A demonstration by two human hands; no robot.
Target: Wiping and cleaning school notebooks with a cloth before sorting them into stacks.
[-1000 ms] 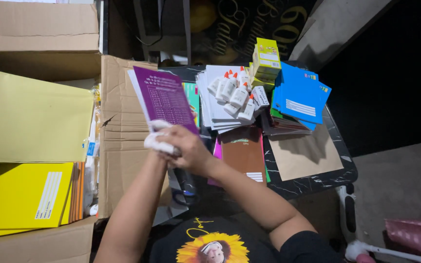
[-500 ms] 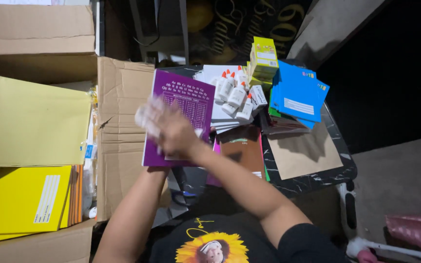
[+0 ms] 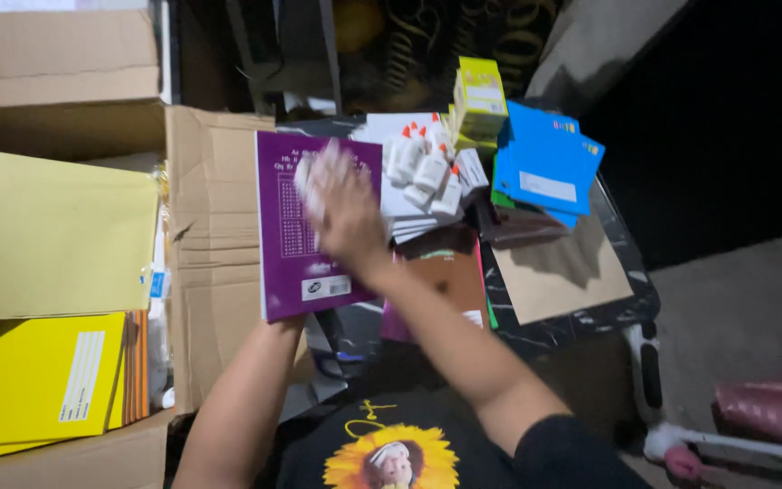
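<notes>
The right hand (image 3: 341, 204) lies flat on the cover of the purple notebook (image 3: 309, 226), fingers (image 3: 319, 177) spread and blurred, with something pale, perhaps a cloth, bunched under them; what it is cannot be told. The palm presses on the cover rather than gripping it. The left hand is hidden behind the notebook's lower edge, where the forearm (image 3: 237, 398) runs up to it, so whether those fingers are closed on the book cannot be told, though it seems to prop the book from below.

The notebook is held tilted, just left of the white glue bottles (image 3: 423, 163) with orange caps, which lie heaped on a stack of white booklets. Beyond the bottles from the notebook stands a yellow-green box (image 3: 480, 95), and further right lie blue notebooks (image 3: 545, 167) on the dark marbled tray (image 3: 626, 290). A brown notebook (image 3: 450, 276) sits just below and right of the purple one. Left of the purple notebook is a cardboard box (image 3: 214, 263), then yellow notebooks (image 3: 42, 371) well apart.

Risks, as I judge them: the sweeping hand could clip the glue bottles and roll them off their stack, since they lie loose and close. Pressing hard on a book propped from one edge could bend the cover or slip it free.
</notes>
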